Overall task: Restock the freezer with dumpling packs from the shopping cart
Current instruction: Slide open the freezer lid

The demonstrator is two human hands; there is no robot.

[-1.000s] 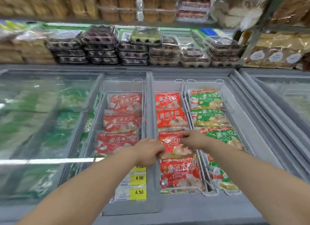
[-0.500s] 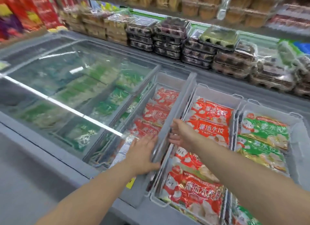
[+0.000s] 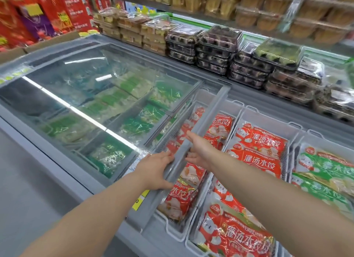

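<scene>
Red dumpling packs [image 3: 180,199] just below left hand [image 3: 155,170] and right hand [image 3: 199,153] — both flat-fingered, empty, against lid frame [image 3: 210,107]

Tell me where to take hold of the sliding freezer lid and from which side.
Take the grey edge bar near its front end, a hand on each side: left hand from over the glass, right hand from the open side by the red packs. The bar stands raised and straight; the flat glass gives no hold.
</scene>
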